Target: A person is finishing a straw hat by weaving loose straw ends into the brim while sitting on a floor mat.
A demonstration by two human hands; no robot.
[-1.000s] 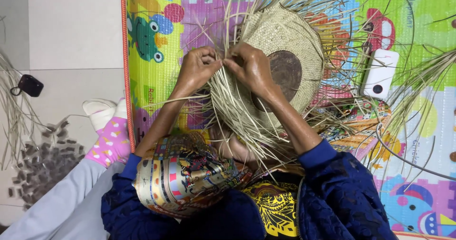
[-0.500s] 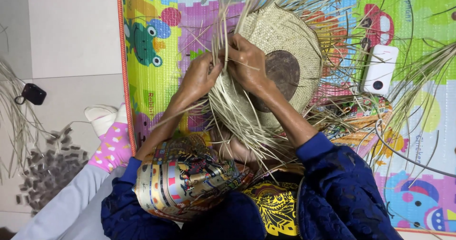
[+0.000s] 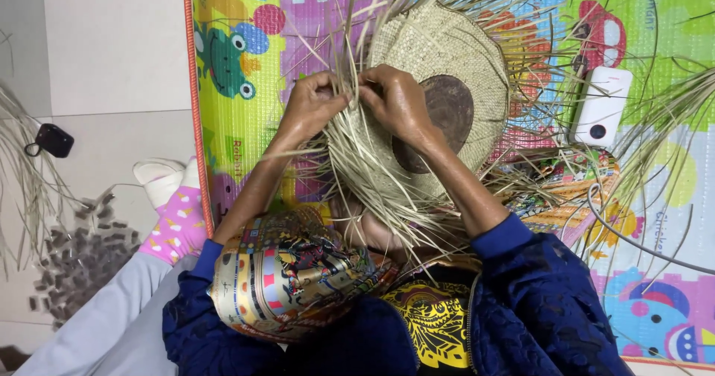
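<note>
A round woven straw basket [image 3: 462,56] with a dark circular base [image 3: 447,112] lies on its side on a colourful play mat [image 3: 246,115]. Long loose straw strands [image 3: 372,175] fan out from its rim. My left hand [image 3: 313,108] pinches a few of these strands at the rim's left edge. My right hand [image 3: 398,104] rests on the woven wall next to the dark base, fingers closed on strands. The two hands' fingertips almost touch. Both arms wear dark blue sleeves [image 3: 536,279].
A white box-shaped device [image 3: 602,106] lies on the mat right of the basket, above a patterned cloth [image 3: 573,190]. Thin bent canes [image 3: 633,234] curve at the right. On the tiled floor at left are a small black object [image 3: 52,139], dark scattered chips [image 3: 74,253] and a foot in a pink sock [image 3: 175,223].
Both hands have shifted slightly up along the rim and drawn closer together; the basket has tilted a little with them.
</note>
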